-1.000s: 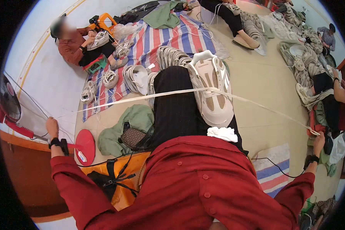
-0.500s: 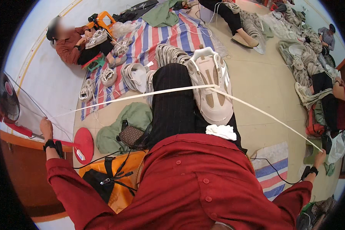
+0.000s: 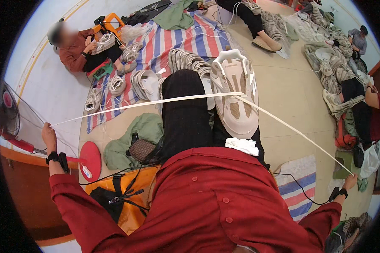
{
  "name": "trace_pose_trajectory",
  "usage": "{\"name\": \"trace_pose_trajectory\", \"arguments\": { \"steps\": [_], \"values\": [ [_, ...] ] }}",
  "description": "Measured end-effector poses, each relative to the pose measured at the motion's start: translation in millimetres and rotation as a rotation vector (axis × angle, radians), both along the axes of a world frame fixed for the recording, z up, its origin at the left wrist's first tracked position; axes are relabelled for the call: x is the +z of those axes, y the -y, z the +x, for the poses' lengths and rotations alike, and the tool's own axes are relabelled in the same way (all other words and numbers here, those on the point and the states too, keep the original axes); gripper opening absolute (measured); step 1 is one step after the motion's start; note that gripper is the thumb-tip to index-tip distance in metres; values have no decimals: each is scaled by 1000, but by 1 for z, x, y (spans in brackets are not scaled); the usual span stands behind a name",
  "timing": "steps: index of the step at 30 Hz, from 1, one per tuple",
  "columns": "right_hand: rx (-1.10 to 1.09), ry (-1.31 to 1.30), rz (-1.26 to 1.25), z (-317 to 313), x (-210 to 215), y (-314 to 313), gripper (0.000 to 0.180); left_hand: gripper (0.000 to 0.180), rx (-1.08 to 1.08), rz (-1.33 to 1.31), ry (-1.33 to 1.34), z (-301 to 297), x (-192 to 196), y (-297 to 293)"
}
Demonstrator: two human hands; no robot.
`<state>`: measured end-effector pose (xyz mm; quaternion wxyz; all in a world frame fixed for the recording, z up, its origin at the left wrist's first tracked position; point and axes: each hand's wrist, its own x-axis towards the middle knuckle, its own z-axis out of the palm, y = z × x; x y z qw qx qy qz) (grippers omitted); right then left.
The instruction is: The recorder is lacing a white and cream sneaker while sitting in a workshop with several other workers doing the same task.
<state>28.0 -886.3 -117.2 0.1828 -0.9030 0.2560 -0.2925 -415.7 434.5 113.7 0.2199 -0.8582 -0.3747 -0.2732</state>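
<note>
cream shoe [image 3: 235,99], white lace [image 3: 156,102], red-blue-white striped mat [image 3: 185,40]

A single fisheye view from a head-worn camera looks steeply down the wearer's red buttoned shirt [image 3: 207,202], close below the lens. Beyond the shirt it faces a tan floor [image 3: 291,92]. Straight edges bend toward the dark round rim.

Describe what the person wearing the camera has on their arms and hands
Both arms are in long dark red sleeves of a buttoned shirt. The left hand is bare, with a black band and a small black device at the wrist. The right hand is bare too, with a like black wristband; a thin black cable runs from it across the floor.
</note>
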Motion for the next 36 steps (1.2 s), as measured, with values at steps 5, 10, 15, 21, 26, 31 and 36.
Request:
{"name": "trace_pose_trajectory", "arguments": {
  "steps": [5,10,15,21,26,31,36],
  "values": [
    [152,239,705,4,-3,-43,22,18,-136,-394,330,82,5,19],
    [682,160,791,72,24,-279,23,21,-661,-545,220,214,10,176],
    [1168,47,742,55,75,-536,12,20,-1109,-827,131,326,-43,329],
    [1402,66,727,39,94,-664,10,14,-1159,-1508,327,408,-119,425],
    [1339,69,578,33,86,-674,10,11,-1118,-1552,361,407,-141,455],
    [1306,99,613,33,75,-670,10,11,-1061,-1443,350,396,-147,461],
    [1258,93,770,33,68,-666,9,9,-1017,-1509,375,395,-148,463]
  ]
}}
